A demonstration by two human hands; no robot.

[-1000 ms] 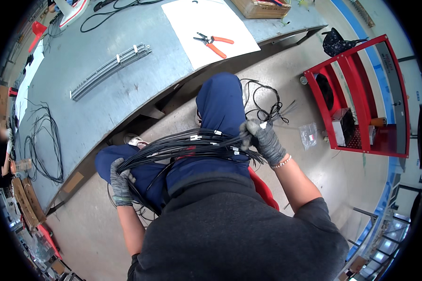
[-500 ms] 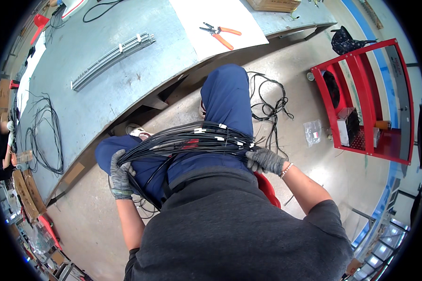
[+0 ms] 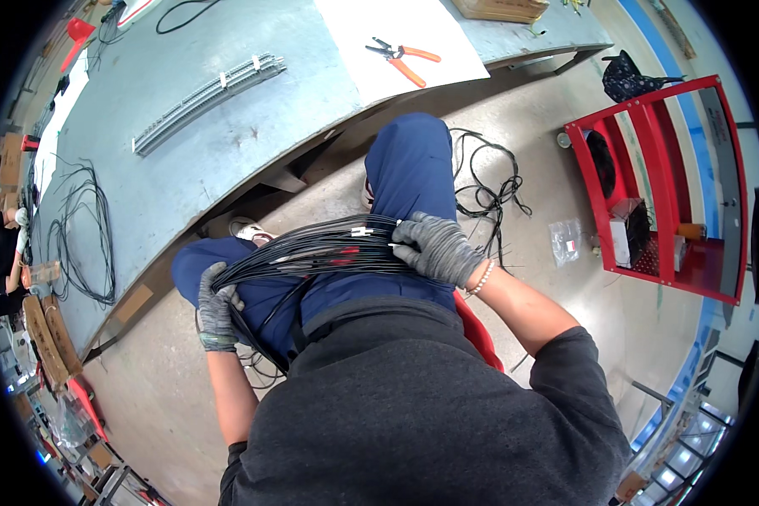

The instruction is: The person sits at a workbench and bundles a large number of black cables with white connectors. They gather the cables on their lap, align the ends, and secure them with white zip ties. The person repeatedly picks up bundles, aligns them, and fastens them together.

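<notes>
A thick bundle of thin black cables (image 3: 312,253) lies across my lap, with white tags (image 3: 362,231) on several of them and a small red patch showing among them. My left hand (image 3: 218,310), in a grey knit glove, is closed round the bundle's left end. Over the right part of the bundle, my gloved right hand (image 3: 438,250) has its fingers bent onto the cables beside the white tags. That hand hides the cables' right ends.
Ahead stands a grey table (image 3: 194,177) with orange-handled wire strippers (image 3: 403,59) on white paper, a slotted strip (image 3: 207,101) and a cable coil (image 3: 80,236). Loose cables (image 3: 493,190) lie on the floor by my right knee. At right is a red cart (image 3: 662,160).
My right hand has moved left and forward from the bundle's right end onto its top, covering tags seen before. My left hand keeps its hold on the left end.
</notes>
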